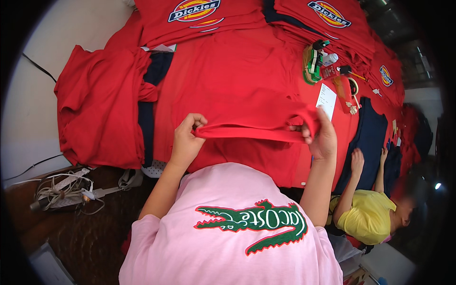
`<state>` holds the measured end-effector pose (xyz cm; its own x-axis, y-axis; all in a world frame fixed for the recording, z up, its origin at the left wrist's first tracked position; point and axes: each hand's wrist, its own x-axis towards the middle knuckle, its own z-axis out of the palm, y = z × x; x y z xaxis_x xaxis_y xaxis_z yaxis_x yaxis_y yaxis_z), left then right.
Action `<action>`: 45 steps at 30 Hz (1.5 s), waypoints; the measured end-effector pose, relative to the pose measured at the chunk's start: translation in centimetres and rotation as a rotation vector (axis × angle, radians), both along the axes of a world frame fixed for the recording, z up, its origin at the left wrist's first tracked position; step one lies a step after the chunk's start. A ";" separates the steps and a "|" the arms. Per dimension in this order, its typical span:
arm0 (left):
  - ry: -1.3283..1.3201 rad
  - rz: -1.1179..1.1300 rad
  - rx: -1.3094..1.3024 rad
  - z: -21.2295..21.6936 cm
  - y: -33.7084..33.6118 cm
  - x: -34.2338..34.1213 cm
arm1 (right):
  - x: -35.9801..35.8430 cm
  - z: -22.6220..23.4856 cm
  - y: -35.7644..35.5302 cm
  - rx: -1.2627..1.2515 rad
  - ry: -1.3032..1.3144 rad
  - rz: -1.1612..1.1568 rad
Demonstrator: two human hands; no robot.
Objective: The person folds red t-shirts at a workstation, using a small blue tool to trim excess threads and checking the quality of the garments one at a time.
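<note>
A red garment point(251, 113) is stretched sideways between my hands, its near edge a doubled band raised in front of my chest. My left hand point(189, 129) pinches the left end of that band between thumb and fingers. At the other end, my right hand point(324, 137) grips the cloth, thumb outside and some fingers showing through the opening. More red cloth point(237, 57) lies flat on the table beyond and below it. A white printed slip point(326, 99) lies just past my right hand.
Stacked red garments with oval emblems point(204, 21) line the far side. A red pile point(102, 109) lies left. A green holder point(312, 64) with small bottles stands right. A co-worker in yellow point(365, 216) handles navy cloth point(363, 137). Tangled cables point(59, 190) lie lower left.
</note>
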<state>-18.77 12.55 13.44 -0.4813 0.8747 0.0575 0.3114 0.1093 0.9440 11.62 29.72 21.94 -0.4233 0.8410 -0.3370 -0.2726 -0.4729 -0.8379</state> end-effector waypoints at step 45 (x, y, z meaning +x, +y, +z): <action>0.218 0.023 0.232 -1.8 -0.3 -2.9 | 3.4 -2.7 2.6 0.238 0.581 0.183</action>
<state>-21.65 12.24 11.64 -0.4551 0.8152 0.3583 0.5094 -0.0917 0.8556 15.04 32.28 19.20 -0.6235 0.7617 0.1763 -0.6457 -0.3745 -0.6654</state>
